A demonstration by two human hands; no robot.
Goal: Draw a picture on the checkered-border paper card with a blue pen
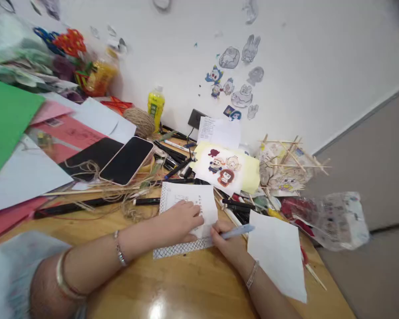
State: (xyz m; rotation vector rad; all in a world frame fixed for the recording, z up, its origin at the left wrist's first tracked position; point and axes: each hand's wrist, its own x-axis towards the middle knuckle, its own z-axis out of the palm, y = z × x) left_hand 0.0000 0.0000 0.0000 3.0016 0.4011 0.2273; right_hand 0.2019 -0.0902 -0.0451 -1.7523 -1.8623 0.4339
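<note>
A white sheet (pixel 204 190) with drawn figures, handwriting and a cross-hatched border along its left and lower edges lies on the wooden table (pixel 173 288). My left hand (pixel 181 220) rests flat on it, fingers stretched out over part of the drawing. At the sheet's lower right corner, my right hand (pixel 228 239) is closed round a light blue pen (pixel 241 230). The pen's back end points right; its tip is hidden by the fingers. Close to my right forearm lies a second, blank white sheet (pixel 277 257).
Behind the sheet are scattered black markers (pixel 148 201), a phone (pixel 127 160), a twine ball (pixel 139 122) and a yellow bottle (pixel 156 106). Coloured drawings (pixel 224 170) lie at centre back. Coloured papers (pixel 6 119) fill the left; a stick frame (pixel 286 164) and plastic bag (pixel 335 221) occupy the right.
</note>
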